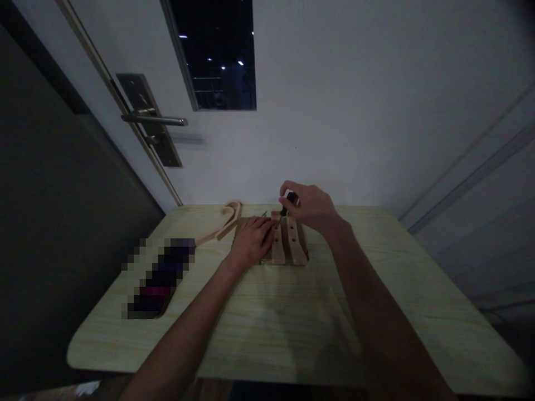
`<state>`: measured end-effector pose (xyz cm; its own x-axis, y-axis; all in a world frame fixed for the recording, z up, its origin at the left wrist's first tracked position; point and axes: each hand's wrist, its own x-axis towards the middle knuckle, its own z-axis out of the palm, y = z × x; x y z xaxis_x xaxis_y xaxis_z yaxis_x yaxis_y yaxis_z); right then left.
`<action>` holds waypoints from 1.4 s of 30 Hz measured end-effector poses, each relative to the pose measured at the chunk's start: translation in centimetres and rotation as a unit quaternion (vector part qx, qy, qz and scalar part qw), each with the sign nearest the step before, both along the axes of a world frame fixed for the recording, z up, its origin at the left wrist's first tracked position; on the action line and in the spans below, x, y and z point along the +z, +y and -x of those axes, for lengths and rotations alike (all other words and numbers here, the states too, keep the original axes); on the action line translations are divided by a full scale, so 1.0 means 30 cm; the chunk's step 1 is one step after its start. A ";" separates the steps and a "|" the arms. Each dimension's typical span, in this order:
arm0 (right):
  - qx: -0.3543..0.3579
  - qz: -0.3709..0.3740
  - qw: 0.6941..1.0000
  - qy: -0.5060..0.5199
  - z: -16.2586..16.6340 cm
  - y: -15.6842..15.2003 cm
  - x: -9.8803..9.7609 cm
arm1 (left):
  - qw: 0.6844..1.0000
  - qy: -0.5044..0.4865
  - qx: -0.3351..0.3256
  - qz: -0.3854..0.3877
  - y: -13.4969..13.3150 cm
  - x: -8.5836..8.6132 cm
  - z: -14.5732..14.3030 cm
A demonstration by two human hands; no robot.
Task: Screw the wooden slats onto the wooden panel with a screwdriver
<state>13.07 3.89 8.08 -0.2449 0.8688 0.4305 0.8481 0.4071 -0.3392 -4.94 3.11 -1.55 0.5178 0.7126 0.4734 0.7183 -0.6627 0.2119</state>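
My left hand (253, 239) lies flat, fingers stretched, on a small assembly of light wooden slats (288, 245) near the far edge of the table. My right hand (309, 207) hovers just above the slats, fingers closed round a short dark-handled screwdriver (287, 204) that points down at the wood. Two upright slats with holes show beside my left fingers. A small metal part lies just behind the slats, too small to name.
The pale wooden table (292, 323) stands against a white door with a metal lever handle (154, 119) and a dark window. A curved wooden piece (228, 217) lies left of the slats. A blurred-out dark object (161, 277) rests on the table's left side.
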 end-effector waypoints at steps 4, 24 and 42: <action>0.104 0.059 0.989 0.082 -0.016 0.007 0.010 | 1.000 -0.007 -0.002 -0.003 -0.002 0.000 0.000; 0.125 -0.047 0.988 0.075 0.024 0.037 -0.018 | 1.000 0.003 0.003 -0.009 0.000 -0.004 -0.001; 0.135 0.019 0.990 0.044 0.003 0.016 0.001 | 1.000 0.002 0.001 -0.010 0.001 0.002 0.000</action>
